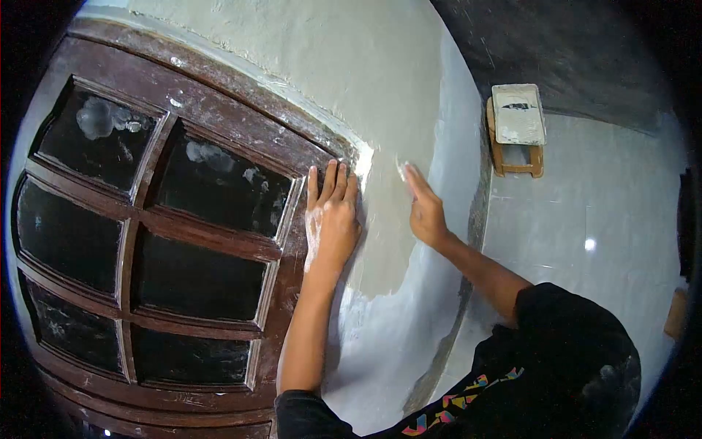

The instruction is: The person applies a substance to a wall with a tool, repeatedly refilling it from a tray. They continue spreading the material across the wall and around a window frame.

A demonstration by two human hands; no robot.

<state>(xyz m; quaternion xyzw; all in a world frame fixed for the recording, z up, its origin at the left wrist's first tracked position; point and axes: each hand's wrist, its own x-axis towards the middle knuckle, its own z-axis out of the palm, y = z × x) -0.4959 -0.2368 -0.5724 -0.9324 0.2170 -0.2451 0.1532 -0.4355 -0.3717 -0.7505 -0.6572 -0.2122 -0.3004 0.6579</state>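
My left hand [335, 214] lies flat with its fingers stretched upward on the brown wooden frame of the window [201, 245], near its corner. White paste is smeared along the side of this hand. To its right, my right hand [425, 207] is at the wall [387, 241], which bears a beige, partly smoothed coat. Its fingers point up and left and look pressed together, with whitish material at the fingertips; what they hold, if anything, is too small to name.
A white paste-smeared tray [518, 115] rests on a small wooden stool [532, 162] at the upper right. Pale tiled floor [563, 212] stretches below it, beside a dark wall [578, 58]. A brown object [676, 313] shows at the right edge.
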